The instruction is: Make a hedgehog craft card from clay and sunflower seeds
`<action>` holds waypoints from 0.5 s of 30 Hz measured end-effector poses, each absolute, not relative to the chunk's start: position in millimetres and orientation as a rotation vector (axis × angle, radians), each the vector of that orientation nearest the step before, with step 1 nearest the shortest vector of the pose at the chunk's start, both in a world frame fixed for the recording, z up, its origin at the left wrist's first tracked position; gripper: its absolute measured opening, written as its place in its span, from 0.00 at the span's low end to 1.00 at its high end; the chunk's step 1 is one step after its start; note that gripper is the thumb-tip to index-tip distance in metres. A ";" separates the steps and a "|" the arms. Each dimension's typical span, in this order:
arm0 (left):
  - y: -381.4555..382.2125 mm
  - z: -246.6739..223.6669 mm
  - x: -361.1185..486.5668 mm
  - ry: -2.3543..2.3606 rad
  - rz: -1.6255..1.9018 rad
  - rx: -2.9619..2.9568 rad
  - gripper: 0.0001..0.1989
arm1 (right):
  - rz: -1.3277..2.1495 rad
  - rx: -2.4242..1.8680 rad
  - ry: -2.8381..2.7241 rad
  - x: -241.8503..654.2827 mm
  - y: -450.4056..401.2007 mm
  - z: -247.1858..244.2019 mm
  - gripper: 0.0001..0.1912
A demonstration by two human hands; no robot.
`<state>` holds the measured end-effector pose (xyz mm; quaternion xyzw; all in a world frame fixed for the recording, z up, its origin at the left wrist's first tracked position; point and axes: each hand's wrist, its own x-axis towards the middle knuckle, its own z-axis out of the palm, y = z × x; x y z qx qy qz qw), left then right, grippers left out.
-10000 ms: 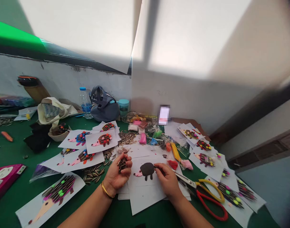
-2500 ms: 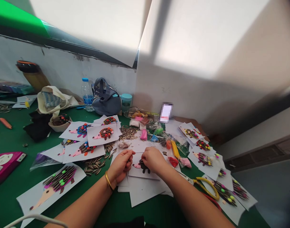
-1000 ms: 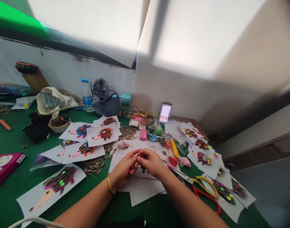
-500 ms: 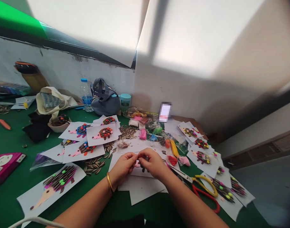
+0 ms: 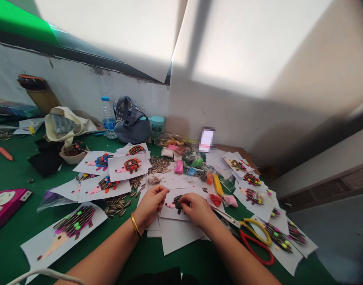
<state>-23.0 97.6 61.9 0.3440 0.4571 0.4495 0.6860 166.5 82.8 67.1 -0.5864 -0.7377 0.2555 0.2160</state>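
A white card (image 5: pixel 166 214) lies in front of me with a hedgehog figure (image 5: pixel 170 205) on it: a pink face and a dark body. My right hand (image 5: pixel 197 208) is over the card's right side, its fingers closed together at the dark body and covering part of it. Left of the card, my left hand (image 5: pixel 154 204) is raised with thumb and forefinger pinched. Anything in either pinch is too small or hidden to name. Sunflower seeds (image 5: pixel 117 206) lie in a loose pile left of my left hand. More white paper (image 5: pixel 181 237) is stacked under the card.
Finished-looking hedgehog cards (image 5: pixel 128 168) lie at left, others (image 5: pixel 253 196) at right. Scissors (image 5: pixel 255 233) with red and yellow handles rest by my right forearm. Clay packets (image 5: pixel 178 167) are behind my hands. A water bottle (image 5: pixel 109 120) and a grey bag (image 5: pixel 133 128) stand along the wall.
My hands, together over the card before, have moved apart. The left has drawn slightly left; the right has lowered to the hedgehog's body, and more of the card shows.
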 end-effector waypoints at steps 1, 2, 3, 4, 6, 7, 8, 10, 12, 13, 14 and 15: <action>97.9 61.8 -23.3 1.019 1.010 0.753 0.18 | 0.660 -1.621 -2.083 166.4 81.7 67.0 0.09; 98.0 61.5 -23.4 1.014 1.011 0.741 0.18 | 0.615 -1.610 -2.118 165.7 80.7 66.8 0.09; 98.0 61.3 -23.5 1.008 1.014 0.732 0.18 | 0.574 -1.597 -2.146 164.7 79.9 66.6 0.09; 98.1 61.0 -23.4 1.003 1.017 0.724 0.18 | 0.537 -1.585 -2.169 163.5 79.4 66.3 0.09; 98.2 60.7 -23.2 0.998 1.022 0.710 0.19 | 0.485 -1.573 -2.200 160.9 79.2 65.4 0.09; 98.3 60.7 -23.2 0.997 1.025 0.703 0.19 | 0.469 -1.577 -2.209 159.8 79.4 64.8 0.09; 98.3 60.9 -23.2 0.996 1.028 0.696 0.20 | 0.459 -1.582 -2.217 158.9 79.7 64.4 0.09; 98.4 61.8 -23.3 0.993 1.032 0.687 0.20 | 0.443 -1.592 -2.236 157.6 80.3 63.8 0.09; 98.1 63.0 -23.2 0.988 1.030 0.685 0.20 | 0.425 -1.605 -2.260 156.9 80.6 64.2 0.09; 97.9 63.7 -23.0 0.987 1.029 0.685 0.19 | 0.415 -1.615 -2.273 156.7 80.6 64.8 0.09; 97.7 64.2 -22.8 0.985 1.028 0.685 0.19 | 0.403 -1.624 -2.287 156.5 80.6 65.5 0.09; 97.5 64.6 -22.6 0.984 1.031 0.685 0.19 | 0.392 -1.634 -2.300 156.3 80.5 66.3 0.09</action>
